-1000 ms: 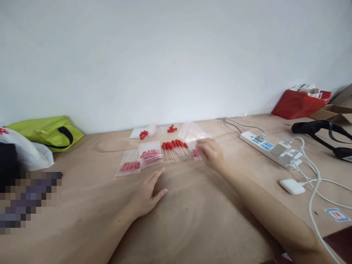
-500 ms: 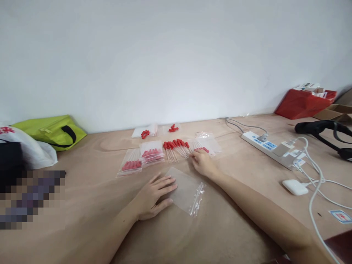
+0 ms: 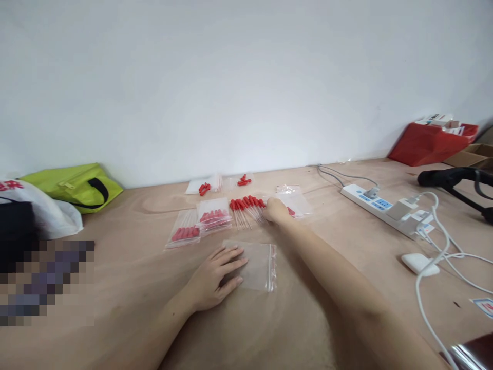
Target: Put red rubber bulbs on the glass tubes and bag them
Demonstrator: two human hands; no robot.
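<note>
My left hand (image 3: 219, 275) lies flat with fingers spread, its fingertips on the left part of a clear zip bag (image 3: 256, 264). The bag's zip edge points right. Farther back, a row of thin pale sticks with red ends (image 3: 248, 205) lies fanned on the table. My right hand (image 3: 276, 210) is at the right end of this row, fingers curled by the red ends. Its fingertips are mostly hidden, so what they grip cannot be made out. Behind that hand lies another clear bag (image 3: 300, 203) with red-ended sticks, partly covered.
Filled bags (image 3: 185, 234) lie left of the row, beside a stack of bags (image 3: 214, 216). Loose red pieces (image 3: 204, 189) rest on bags near the wall. A power strip (image 3: 370, 198) with white cables (image 3: 442, 226) is on the right, a green bag (image 3: 73, 185) on the left.
My right hand has moved slightly back, up to the red ends of the sticks. The clear bag under my left hand has turned and now lies straighter. My left hand has stayed put.
</note>
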